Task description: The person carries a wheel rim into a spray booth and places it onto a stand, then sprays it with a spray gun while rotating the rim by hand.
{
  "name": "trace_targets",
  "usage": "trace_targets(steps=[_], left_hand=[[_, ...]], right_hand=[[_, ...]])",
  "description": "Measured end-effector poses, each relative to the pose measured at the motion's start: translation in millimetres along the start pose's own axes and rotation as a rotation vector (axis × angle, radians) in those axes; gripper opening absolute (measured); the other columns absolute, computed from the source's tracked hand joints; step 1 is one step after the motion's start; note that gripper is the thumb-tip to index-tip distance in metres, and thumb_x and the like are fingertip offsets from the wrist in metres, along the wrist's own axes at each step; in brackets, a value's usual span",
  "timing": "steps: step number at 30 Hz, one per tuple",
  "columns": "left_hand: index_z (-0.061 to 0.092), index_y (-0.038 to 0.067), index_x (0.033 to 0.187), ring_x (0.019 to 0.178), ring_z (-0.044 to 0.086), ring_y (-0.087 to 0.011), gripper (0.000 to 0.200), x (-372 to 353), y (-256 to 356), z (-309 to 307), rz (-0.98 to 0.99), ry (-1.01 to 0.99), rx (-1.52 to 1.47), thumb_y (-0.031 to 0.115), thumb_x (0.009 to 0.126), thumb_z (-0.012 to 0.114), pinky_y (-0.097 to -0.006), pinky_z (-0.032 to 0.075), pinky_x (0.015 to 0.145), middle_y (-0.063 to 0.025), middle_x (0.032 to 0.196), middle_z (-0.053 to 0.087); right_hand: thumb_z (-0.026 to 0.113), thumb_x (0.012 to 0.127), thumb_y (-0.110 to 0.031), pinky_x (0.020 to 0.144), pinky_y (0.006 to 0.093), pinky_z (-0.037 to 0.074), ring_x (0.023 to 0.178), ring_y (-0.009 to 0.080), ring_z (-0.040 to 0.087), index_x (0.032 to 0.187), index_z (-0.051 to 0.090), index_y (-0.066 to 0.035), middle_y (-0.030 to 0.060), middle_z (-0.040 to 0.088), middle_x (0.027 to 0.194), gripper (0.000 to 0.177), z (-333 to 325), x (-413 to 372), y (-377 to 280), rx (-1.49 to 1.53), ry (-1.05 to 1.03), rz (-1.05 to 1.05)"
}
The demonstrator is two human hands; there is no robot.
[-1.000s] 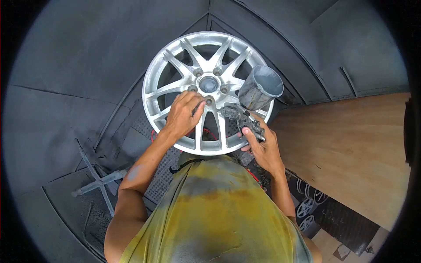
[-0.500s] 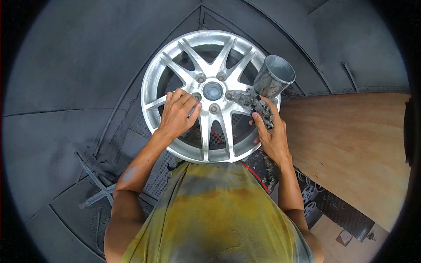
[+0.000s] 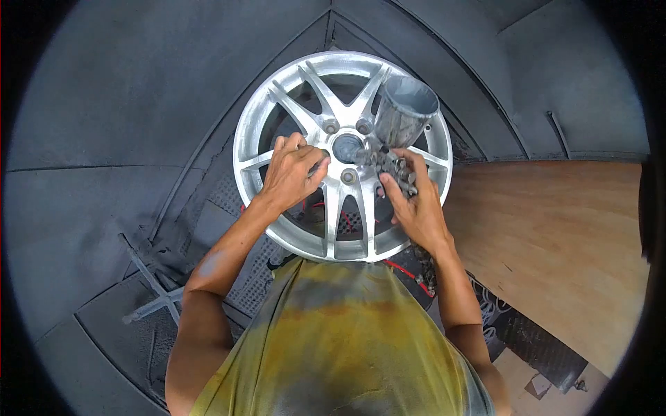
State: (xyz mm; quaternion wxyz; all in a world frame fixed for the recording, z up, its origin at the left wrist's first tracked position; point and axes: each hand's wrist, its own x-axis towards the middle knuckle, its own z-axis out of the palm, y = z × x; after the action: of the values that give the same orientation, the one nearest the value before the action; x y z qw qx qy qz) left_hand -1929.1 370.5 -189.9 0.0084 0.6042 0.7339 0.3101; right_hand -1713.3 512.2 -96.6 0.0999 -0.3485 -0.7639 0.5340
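Observation:
A silvery alloy wheel (image 3: 334,215) with paired spokes and a round centre hub faces me, its lower rim close to my shirt. My left hand (image 3: 295,170) is closed over the spokes on the left side, fingers curled and thumb near the hub; the fingertips are partly hidden. In my right hand (image 3: 417,201) is a paint-smeared spray gun (image 3: 392,168), gripped with fingers wrapped round its body. The gun's grey cup (image 3: 404,114) sits on top, tilted, over the upper right spokes. Its nozzle end points left, just in front of the hub.
Dark grey sheet walls (image 3: 125,90) surround the wheel. A wooden board (image 3: 548,243) lies to the right. At lower left stands a grey metal cross-shaped stand (image 3: 163,298). Perforated flooring (image 3: 253,291) and a red hose (image 3: 409,272) show below the wheel.
The spray gun and my right hand have moved left, so the nozzle is now before the hub and the cup overlaps the wheel. My left hand stays on the spokes; the wheel appears slightly further right.

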Motion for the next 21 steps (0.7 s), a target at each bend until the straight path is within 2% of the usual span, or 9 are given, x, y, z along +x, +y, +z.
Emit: trace_targets(steps=[2,4,5,8,9,12,16,19,21], left_hand=[[0.073,0.005,0.089,0.089,0.054,-0.0238,0.014,3,-2,-3,-0.011,0.019,-0.009,0.019,0.088,0.075,-0.0412,0.037,0.081,-0.0059,0.088,0.069],[0.073,0.005,0.096,0.097,0.054,-0.0258,0.017,5,-7,-6,-0.058,0.027,0.014,0.02,0.089,0.074,-0.0422,0.038,0.085,-0.008,0.102,0.067],[0.074,0.005,0.099,0.101,0.054,-0.0267,0.018,5,-11,-8,-0.081,0.031,0.025,0.021,0.09,0.074,-0.0427,0.039,0.087,-0.0091,0.11,0.066],[0.074,0.005,0.109,0.119,0.05,-0.0319,0.024,12,-19,-3,0.021,0.098,0.118,0.023,0.093,0.07,-0.0457,0.039,0.098,-0.014,0.132,0.056],[0.074,0.006,0.113,0.132,0.044,-0.0353,0.027,15,-23,0,0.036,0.015,0.131,0.024,0.095,0.067,-0.0487,0.036,0.108,-0.0178,0.141,0.05],[0.074,0.007,0.113,0.136,0.042,-0.0355,0.026,27,-27,7,0.112,-0.056,0.217,0.023,0.094,0.067,-0.0502,0.034,0.111,-0.0185,0.144,0.048],[0.075,0.002,0.103,0.137,0.042,-0.036,0.023,37,-20,11,0.121,-0.111,0.436,0.021,0.093,0.066,-0.053,0.033,0.114,-0.0197,0.147,0.046],[0.074,0.0,0.099,0.143,0.036,-0.0397,0.024,44,-20,22,0.072,-0.122,0.37,0.021,0.096,0.063,-0.0565,0.027,0.12,-0.0225,0.153,0.041],[0.074,-0.001,0.099,0.148,0.031,-0.0424,0.025,42,-20,20,-0.017,-0.142,0.178,0.02,0.098,0.061,-0.0581,0.022,0.123,-0.0236,0.158,0.035]], right_hand=[[0.066,0.103,-0.018,0.052,0.0321,0.049,0.059,0.0176,0.065,0.139,0.046,-0.005,0.0161,0.07,0.087,0.043,-2,12,-5,0.004,0.007,-0.031],[0.066,0.103,-0.017,0.055,0.0328,0.05,0.061,0.0183,0.066,0.139,0.046,-0.005,0.0162,0.07,0.087,0.042,-1,20,-12,-0.019,0.006,-0.018],[0.066,0.103,-0.017,0.06,0.0345,0.051,0.064,0.0194,0.066,0.139,0.046,-0.005,0.0169,0.071,0.086,0.043,8,27,3,-0.029,0.063,-0.191],[0.066,0.103,-0.018,0.064,0.0364,0.052,0.065,0.0202,0.066,0.139,0.046,-0.005,0.0172,0.071,0.086,0.044,17,26,-15,-0.051,0.009,-0.128],[0.066,0.103,-0.018,0.063,0.0361,0.052,0.065,0.0198,0.066,0.14,0.046,-0.005,0.017,0.071,0.085,0.044,21,25,-15,-0.05,0.022,-0.144],[0.066,0.103,-0.019,0.063,0.0353,0.052,0.066,0.0189,0.066,0.14,0.046,-0.005,0.0167,0.071,0.085,0.044,25,17,-14,-0.045,0.035,-0.149],[0.066,0.103,-0.019,0.06,0.033,0.051,0.065,0.0168,0.067,0.141,0.047,-0.006,0.0161,0.072,0.085,0.044,14,10,-19,-0.025,0.006,-0.074],[0.066,0.103,-0.019,0.053,0.0302,0.048,0.062,0.0142,0.065,0.141,0.047,-0.007,0.0148,0.072,0.087,0.044,11,12,-5,-0.021,0.036,-0.177],[0.067,0.103,-0.019,0.049,0.0287,0.047,0.06,0.0128,0.064,0.141,0.047,-0.007,0.0141,0.072,0.087,0.044,11,11,-3,-0.007,0.048,-0.196]])
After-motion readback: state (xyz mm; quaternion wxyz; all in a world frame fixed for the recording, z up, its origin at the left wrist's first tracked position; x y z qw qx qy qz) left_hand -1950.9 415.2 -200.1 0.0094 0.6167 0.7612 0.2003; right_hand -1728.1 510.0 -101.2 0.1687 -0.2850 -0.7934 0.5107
